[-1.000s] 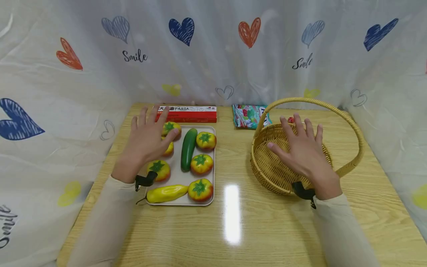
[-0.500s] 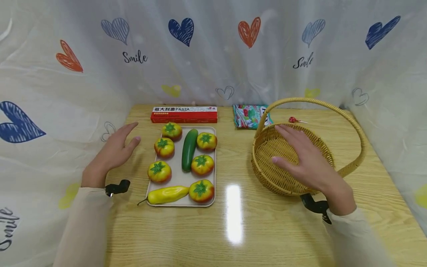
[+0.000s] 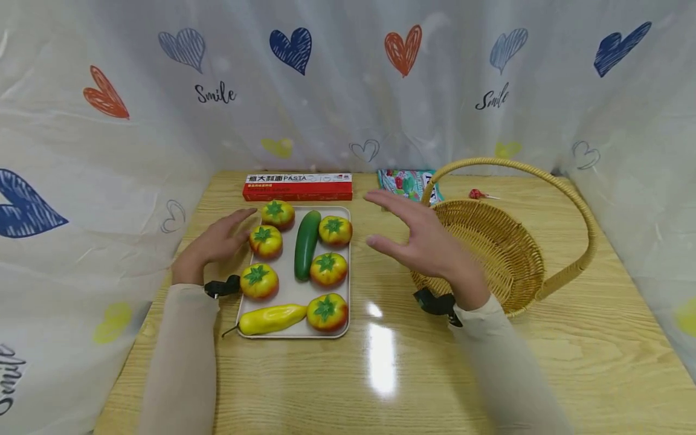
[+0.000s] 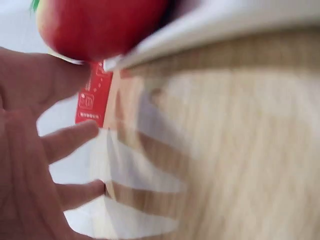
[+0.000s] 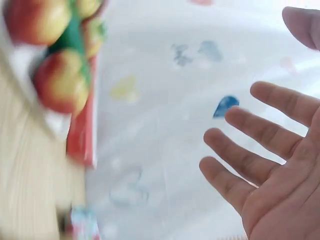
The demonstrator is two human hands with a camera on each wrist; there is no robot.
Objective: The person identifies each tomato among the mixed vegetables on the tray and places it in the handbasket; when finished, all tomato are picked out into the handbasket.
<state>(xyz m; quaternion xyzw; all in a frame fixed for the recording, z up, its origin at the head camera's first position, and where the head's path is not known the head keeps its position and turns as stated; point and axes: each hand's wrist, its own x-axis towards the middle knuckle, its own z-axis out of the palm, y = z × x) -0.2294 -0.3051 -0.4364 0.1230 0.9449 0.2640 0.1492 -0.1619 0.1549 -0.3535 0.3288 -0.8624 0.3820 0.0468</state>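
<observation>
My left hand (image 3: 216, 243) is at the left edge of a pale tray (image 3: 293, 331), fingers extended, beside two yellow-red tomatoes with green tops, one of them a tomato (image 3: 266, 241) near the thumb. Whether the thumb touches it I cannot tell; in the left wrist view that hand (image 4: 30, 150) holds nothing. My right hand (image 3: 426, 241) hovers between tray and wicker basket (image 3: 489, 241), fingers straight and apart from both. In the right wrist view its palm (image 5: 280, 195) is bare. A cucumber (image 3: 307, 246), a yellow pepper (image 3: 273, 319) and several more tomatoes lie on the tray.
Behind the tray is a red pasta box (image 3: 297, 188). A teal candy bag (image 3: 408, 183) lies at the back, partly behind the basket's tall arched handle (image 3: 577, 202). A lollipop (image 3: 476, 194) lies behind the basket. A printed curtain (image 3: 337, 90) encloses the table's back and sides.
My left hand first drew left off the tray, then came back right to its edge. The right hand has moved left, from over the basket toward the tray.
</observation>
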